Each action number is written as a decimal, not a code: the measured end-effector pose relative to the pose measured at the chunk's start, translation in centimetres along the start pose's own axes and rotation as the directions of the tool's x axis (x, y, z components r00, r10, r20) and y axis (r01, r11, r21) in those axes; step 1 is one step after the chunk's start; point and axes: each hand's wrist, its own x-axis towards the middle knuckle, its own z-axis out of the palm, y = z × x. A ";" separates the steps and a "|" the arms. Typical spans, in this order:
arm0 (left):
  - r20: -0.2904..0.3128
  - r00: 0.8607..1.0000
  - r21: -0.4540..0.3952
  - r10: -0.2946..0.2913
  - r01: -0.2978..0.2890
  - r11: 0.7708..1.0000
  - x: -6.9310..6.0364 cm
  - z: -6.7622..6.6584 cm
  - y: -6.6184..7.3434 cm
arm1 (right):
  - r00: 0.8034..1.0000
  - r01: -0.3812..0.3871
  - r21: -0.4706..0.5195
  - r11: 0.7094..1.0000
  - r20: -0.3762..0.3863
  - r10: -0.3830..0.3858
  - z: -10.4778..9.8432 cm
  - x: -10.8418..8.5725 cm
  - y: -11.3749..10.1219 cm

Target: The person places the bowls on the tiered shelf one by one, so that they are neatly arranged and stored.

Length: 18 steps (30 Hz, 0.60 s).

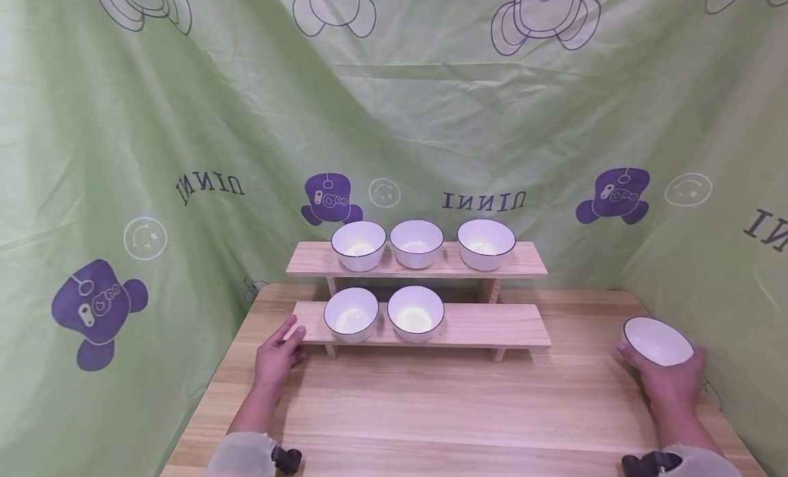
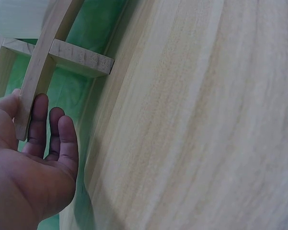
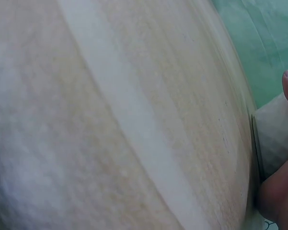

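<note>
At the right side of the table, my right hand [image 1: 674, 384] holds a white bowl [image 1: 659, 341] with a dark rim, thumb on its left side and fingers on its right. Only part of that hand [image 3: 280, 191] and the bowl's side [image 3: 275, 134] show in the right wrist view. My left hand [image 1: 277, 357] grips the left end of the lower wooden shelf [image 1: 492, 324]. In the left wrist view the thumb and fingers [image 2: 38, 124] lie on opposite faces of the board [image 2: 31, 91]. Two white bowls, a left one [image 1: 351, 316] and a right one [image 1: 415, 315], stand on this shelf's left half.
Behind is a higher wooden shelf [image 1: 523, 259] bearing three similar bowls, at left [image 1: 359, 246], middle [image 1: 416, 245] and right [image 1: 486, 245]. Both shelves stand on a wooden table [image 1: 431, 408]. Green printed cloth [image 1: 418, 135] hangs around the back and sides.
</note>
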 end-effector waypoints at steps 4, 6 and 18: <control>-0.001 1.000 0.000 -0.003 0.003 1.000 -0.2 -0.1 0.1 | 1.000 -0.001 -0.017 1.000 0.000 0.001 -0.1 0.0 0.1; -0.001 1.000 0.001 -0.003 0.003 1.000 -0.2 -0.1 0.2 | 1.000 -0.007 -0.022 1.000 -0.003 0.007 -0.2 0.1 0.0; -0.002 1.000 0.004 -0.004 0.004 1.000 -0.2 -0.1 0.2 | 0.999 -0.029 -0.024 0.999 -0.019 0.029 -0.3 -0.1 0.1</control>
